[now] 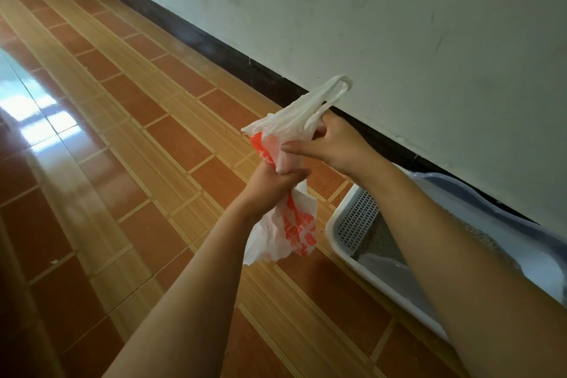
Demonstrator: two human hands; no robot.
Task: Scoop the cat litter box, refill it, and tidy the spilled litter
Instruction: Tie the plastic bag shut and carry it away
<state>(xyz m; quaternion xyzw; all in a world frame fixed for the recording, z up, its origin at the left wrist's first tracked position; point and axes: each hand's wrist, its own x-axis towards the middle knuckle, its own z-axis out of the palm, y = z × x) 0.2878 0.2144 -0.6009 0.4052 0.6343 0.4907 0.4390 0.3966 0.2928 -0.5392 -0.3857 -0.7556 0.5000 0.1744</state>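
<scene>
One crumpled white, orange-printed bag (299,230), gripped by left hand (270,182) and right hand (336,144).

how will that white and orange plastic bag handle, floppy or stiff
Probably very floppy: the plastic bag crumples and droops below the left hand, and its top bunches thin past the right hand. Likely light, since the hanging part looks slack, not bulging. The thin film may slip through a loose grip.

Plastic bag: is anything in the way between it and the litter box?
Nothing visible. The left hand and right hand grip the plastic bag; only floor with a few spilled grains lies between it and the litter box.
</scene>
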